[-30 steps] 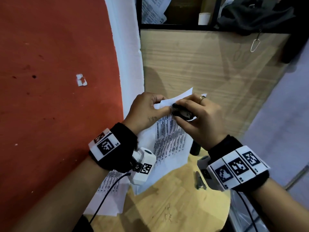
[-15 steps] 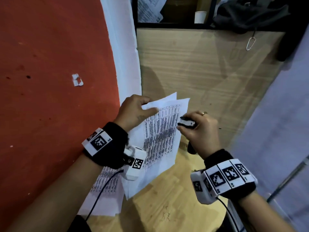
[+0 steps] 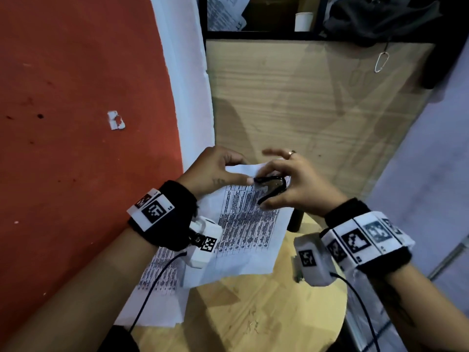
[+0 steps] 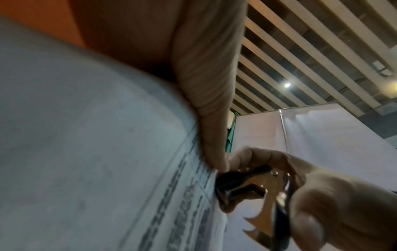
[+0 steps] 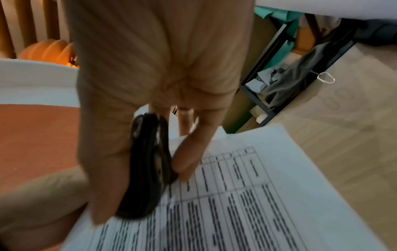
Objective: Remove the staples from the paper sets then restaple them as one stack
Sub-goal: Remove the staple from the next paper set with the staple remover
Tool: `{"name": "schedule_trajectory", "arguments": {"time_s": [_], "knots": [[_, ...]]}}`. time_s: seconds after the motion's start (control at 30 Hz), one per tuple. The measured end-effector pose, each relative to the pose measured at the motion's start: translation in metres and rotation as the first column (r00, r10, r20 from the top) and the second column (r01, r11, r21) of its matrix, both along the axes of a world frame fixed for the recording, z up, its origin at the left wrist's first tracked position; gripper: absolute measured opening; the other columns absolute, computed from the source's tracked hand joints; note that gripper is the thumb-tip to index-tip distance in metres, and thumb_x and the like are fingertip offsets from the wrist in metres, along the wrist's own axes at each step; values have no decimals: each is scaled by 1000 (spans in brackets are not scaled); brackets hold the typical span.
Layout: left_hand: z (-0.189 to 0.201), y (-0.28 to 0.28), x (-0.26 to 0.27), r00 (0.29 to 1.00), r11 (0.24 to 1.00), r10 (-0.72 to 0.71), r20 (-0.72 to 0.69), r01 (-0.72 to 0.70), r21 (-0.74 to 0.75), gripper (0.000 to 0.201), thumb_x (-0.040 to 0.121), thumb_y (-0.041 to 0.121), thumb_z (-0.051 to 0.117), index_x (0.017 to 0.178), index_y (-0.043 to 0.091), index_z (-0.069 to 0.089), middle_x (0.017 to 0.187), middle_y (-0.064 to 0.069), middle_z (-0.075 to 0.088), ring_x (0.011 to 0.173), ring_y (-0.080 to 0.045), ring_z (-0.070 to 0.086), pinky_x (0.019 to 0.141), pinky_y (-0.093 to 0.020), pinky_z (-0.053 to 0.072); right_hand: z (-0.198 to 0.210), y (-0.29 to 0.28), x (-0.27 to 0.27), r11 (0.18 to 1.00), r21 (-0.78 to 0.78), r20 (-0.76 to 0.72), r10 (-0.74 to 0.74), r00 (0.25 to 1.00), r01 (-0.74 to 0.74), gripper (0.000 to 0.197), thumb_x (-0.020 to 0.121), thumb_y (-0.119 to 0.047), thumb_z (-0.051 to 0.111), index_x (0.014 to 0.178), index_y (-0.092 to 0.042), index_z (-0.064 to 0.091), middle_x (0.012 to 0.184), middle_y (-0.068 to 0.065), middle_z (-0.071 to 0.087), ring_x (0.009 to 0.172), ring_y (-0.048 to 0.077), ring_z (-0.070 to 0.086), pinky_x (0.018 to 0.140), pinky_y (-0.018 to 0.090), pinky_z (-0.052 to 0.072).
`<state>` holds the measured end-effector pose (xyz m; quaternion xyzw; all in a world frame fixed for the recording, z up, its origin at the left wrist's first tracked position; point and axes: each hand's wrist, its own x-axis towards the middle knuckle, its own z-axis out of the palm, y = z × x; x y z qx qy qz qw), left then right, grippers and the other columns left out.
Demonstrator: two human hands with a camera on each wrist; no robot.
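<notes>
The staple remover (image 3: 270, 188), pinched in right-hand fingers (image 3: 272, 203), has been returned to the paper set (image 3: 250, 224) corner gripped by left-hand fingers (image 3: 234, 177); another staple is probably being pulled.

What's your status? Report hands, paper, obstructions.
Left hand pinches paper set at top corner. Right hand grips staple remover at that corner. Staple not visible. Nothing obstructing.

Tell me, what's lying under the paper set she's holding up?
Another printed paper set lies on the round wooden table, partly beneath the held paper set. How far it extends underneath is hidden.
</notes>
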<state>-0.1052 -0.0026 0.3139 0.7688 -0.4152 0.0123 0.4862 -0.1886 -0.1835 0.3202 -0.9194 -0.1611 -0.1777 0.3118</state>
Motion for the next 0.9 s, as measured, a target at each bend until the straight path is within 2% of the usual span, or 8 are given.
{"name": "schedule_trajectory", "arguments": {"time_s": [0.03,0.1,0.23,0.33,0.53,0.7,0.8,0.9], "knots": [[1,0,-1,1000,1000,3,5,-3,-10,13,68,14,82,72,21,72,62,12,65,63,2,55,65,-21,41,4,0,1,1000,-10,-48,4,999,-5,48,46,-11,91,88,-19,70,110,3,59,101,9,57,92,34,47],[2,3,-2,1000,999,29,0,-29,-29,13,67,15,83,73,18,73,64,11,67,64,2,57,66,-21,43,8,-2,0,1000,-20,-98,-8,995,6,47,46,-12,91,88,-19,71,93,3,65,90,18,62,85,44,49],[4,15,0,994,994,106,37,-105,-20,19,66,23,85,72,9,73,67,0,71,64,-1,57,68,-25,44,13,-8,-4,1000,-10,-102,-22,995,21,45,47,-15,91,86,-24,71,89,-2,67,88,15,64,86,40,50],[5,20,-2,993,994,107,51,-108,22,12,69,22,83,69,18,72,64,9,69,62,3,57,65,-21,43,15,-9,-7,1000,20,-120,-8,993,10,44,47,-15,91,83,-30,68,90,-2,68,87,13,65,86,38,52],[2,18,-4,999,995,49,16,-51,90,7,67,38,75,63,36,71,68,1,70,62,-3,57,63,-23,43,17,-9,-9,999,18,-86,-28,996,30,43,47,-17,91,84,-25,71,92,0,67,87,17,65,87,43,50],[1,19,-2,992,993,94,90,-99,62,25,67,46,74,68,21,70,70,-9,69,59,-3,54,61,-24,39,18,-12,-17,981,-140,45,-131,990,136,47,50,-20,91,94,-19,74,99,0,59,90,15,57,79,22,43],[2,20,-3,984,988,109,138,-122,94,24,63,58,71,68,35,69,67,1,68,58,-1,53,60,-24,40,20,-13,-21,974,-180,43,-135,990,141,50,50,-22,91,97,-16,73,93,-3,60,86,12,58,74,11,39],[5,18,-4,974,976,114,197,-147,158,12,65,58,68,66,47,65,64,9,66,60,-5,58,62,-28,43,23,-12,-22,976,-160,34,-147,989,151,50,50,-24,91,96,-17,73,93,-2,64,85,12,60,76,16,42]]}}
